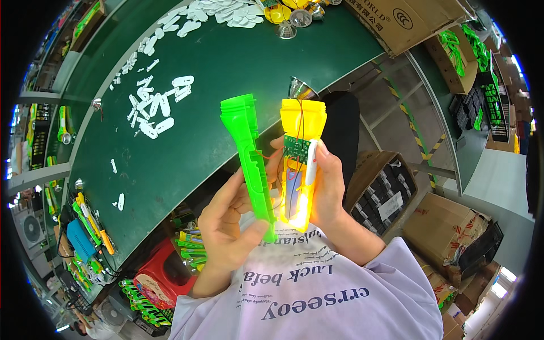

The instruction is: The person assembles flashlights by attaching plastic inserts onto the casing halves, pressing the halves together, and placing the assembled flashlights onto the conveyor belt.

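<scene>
My left hand (pixel 229 221) is closed on a green flashlight housing half (pixel 249 150), held upright with its wide head at the top. Close beside it, my right hand (pixel 330 181) grips a yellow flashlight body (pixel 303 118) with its inside showing. A green circuit board (pixel 296 148) sits in that body, above a blue-grey cell (pixel 293 190), and thin red and black wires run over them. A white strip (pixel 311 161) lies along its right edge. The lower part of the yellow body glows brightly. A silver reflector cup (pixel 300 89) stands at its top end.
White plastic pieces (pixel 153 105) lie scattered on the green table (pixel 187 136). Yellow parts and reflectors (pixel 286 22) are at the far edge by a cardboard box (pixel 405 22). A red stool (pixel 164 275) and several green flashlights are lower left. Boxes (pixel 445 229) stand at right.
</scene>
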Motion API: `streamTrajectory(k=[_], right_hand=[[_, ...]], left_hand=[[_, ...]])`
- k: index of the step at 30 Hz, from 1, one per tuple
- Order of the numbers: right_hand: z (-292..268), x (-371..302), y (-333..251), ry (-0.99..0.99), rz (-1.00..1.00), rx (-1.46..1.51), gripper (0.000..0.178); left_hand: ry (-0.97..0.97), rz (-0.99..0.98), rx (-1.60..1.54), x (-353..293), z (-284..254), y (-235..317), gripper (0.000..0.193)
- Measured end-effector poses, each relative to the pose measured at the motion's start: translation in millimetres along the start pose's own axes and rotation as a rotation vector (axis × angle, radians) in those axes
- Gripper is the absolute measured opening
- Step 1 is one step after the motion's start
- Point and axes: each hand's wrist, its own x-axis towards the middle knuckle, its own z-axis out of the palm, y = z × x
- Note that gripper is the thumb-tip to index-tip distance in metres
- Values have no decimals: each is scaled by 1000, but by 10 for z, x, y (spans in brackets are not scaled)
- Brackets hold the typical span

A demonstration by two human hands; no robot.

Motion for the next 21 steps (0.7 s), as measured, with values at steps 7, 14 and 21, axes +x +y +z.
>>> streamTrajectory(k=[7, 14, 21], right_hand=[[15, -34, -12, -1, -33, -19, 59], [7, -56, 23, 91, -58, -92, 53], [53, -39, 8, 120, -50, -2, 44]], left_hand=[[-26, -70, 20, 43, -36, -51, 67], [-74, -104, -116, 33, -27, -108, 63], [-12, -74, -61, -13, -5, -94, 73]])
